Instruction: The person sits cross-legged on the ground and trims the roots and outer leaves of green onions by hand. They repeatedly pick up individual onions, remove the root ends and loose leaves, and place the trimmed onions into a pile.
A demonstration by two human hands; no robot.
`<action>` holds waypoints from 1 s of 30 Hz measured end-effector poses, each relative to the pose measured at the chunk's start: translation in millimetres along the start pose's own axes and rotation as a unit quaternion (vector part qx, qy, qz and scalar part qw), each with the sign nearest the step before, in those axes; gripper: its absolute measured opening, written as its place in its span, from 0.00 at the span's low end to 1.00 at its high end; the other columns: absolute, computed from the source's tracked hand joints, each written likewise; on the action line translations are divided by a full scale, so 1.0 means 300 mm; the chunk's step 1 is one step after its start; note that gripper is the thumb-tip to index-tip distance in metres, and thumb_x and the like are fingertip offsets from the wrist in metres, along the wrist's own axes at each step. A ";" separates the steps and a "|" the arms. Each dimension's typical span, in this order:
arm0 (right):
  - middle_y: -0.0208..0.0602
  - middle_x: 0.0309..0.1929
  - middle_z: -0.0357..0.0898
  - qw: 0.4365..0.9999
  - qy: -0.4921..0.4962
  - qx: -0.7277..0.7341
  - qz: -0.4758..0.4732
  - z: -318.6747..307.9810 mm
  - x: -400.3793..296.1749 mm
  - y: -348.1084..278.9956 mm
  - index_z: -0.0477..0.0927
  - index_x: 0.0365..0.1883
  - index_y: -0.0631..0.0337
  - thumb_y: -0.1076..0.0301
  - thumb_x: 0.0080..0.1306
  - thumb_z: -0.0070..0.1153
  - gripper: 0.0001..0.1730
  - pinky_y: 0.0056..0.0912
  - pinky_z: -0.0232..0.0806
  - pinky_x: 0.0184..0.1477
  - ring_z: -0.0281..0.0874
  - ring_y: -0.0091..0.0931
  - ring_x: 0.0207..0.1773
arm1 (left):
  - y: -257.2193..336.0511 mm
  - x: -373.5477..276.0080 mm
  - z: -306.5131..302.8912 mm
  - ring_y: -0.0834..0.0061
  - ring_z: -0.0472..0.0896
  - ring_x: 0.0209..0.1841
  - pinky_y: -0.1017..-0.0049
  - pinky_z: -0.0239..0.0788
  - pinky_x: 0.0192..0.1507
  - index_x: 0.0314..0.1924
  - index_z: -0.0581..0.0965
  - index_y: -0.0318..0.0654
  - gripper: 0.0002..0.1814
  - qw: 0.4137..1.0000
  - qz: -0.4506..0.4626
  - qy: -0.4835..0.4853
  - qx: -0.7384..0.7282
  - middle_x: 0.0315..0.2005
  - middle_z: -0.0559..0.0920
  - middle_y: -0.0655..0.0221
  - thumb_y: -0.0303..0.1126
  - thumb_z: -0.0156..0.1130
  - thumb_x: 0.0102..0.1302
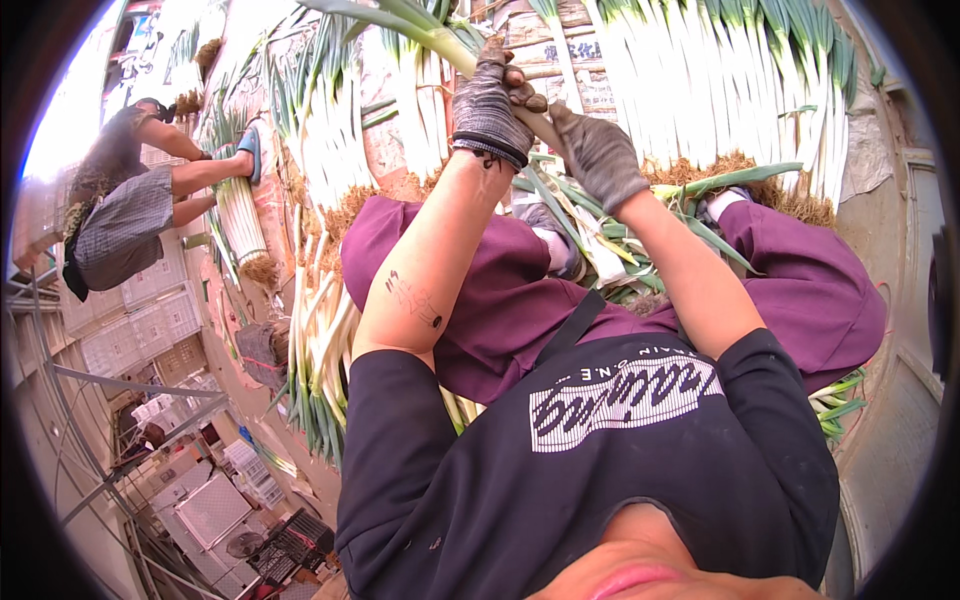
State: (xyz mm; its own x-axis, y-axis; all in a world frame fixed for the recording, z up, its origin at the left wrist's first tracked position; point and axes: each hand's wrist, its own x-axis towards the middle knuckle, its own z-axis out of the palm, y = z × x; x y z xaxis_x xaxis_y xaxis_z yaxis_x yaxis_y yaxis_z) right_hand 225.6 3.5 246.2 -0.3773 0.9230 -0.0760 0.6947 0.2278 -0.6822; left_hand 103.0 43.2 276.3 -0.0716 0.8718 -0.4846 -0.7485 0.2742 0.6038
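Observation:
Both of my hands wear dirty grey knit gloves with bare or worn fingertips. My left hand (495,105) grips the stalk of a long green onion (455,54), its green leaves running up to the upper left. At the stalk's lower end, my right hand (596,154) closes round the same onion; its root end is hidden by that hand. Below my hands, stripped leaves and peelings (600,240) lie between my feet. Beyond them a wide row of cleaned green onions (675,97) lies side by side, roots towards me.
More green onions lie in bundles at the left (326,120) and beside my knee (322,352). A co-worker (127,187) bends over a bundle (241,217) at the far left. White crates (142,330) stand behind, and a grey metal panel (892,435) borders the right side.

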 end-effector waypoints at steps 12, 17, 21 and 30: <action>0.31 0.26 0.78 0.887 0.050 0.460 -0.011 -0.048 -0.118 0.075 0.77 0.40 0.63 0.59 0.60 0.55 0.17 0.23 0.69 0.36 0.76 0.19 0.29 | 0.091 -0.034 -0.022 0.87 0.58 0.10 0.84 0.53 0.14 0.32 0.70 0.41 0.12 0.995 0.011 -0.094 -0.025 0.12 0.67 0.80 0.42 0.53 0.64; 0.22 0.16 0.66 0.781 0.124 0.596 0.139 -0.153 -0.202 0.062 0.77 0.36 0.61 0.59 0.65 0.48 0.14 0.12 0.54 0.17 0.58 0.11 0.17 | 0.157 -0.015 -0.046 0.87 0.61 0.10 0.85 0.56 0.13 0.33 0.70 0.38 0.14 0.994 0.049 -0.100 -0.023 0.12 0.69 0.79 0.42 0.52 0.64; 0.20 0.15 0.63 0.839 0.128 0.520 0.097 -0.165 -0.223 0.092 0.78 0.31 0.60 0.55 0.65 0.48 0.16 0.14 0.48 0.15 0.53 0.10 0.14 | 0.184 0.017 -0.076 0.86 0.59 0.09 0.83 0.54 0.14 0.31 0.70 0.42 0.12 0.993 0.037 -0.105 -0.032 0.11 0.68 0.80 0.42 0.53 0.64; 0.32 0.17 0.72 0.949 -0.144 0.276 -0.055 -0.232 -0.405 0.201 0.78 0.26 0.58 0.60 0.57 0.54 0.11 0.26 0.62 0.26 0.71 0.24 0.22 | 0.306 0.022 -0.124 0.86 0.59 0.09 0.85 0.53 0.13 0.31 0.72 0.36 0.17 0.992 0.090 -0.075 -0.035 0.11 0.68 0.78 0.45 0.53 0.62</action>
State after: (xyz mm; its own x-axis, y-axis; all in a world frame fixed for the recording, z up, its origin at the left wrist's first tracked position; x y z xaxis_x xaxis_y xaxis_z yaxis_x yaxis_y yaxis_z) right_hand 355.9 -73.5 264.8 -0.6354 0.7623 -0.1230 0.2442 0.0472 -0.9686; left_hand 9.4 59.1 305.0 -0.1125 0.9563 -0.2698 -0.7764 0.0848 0.6244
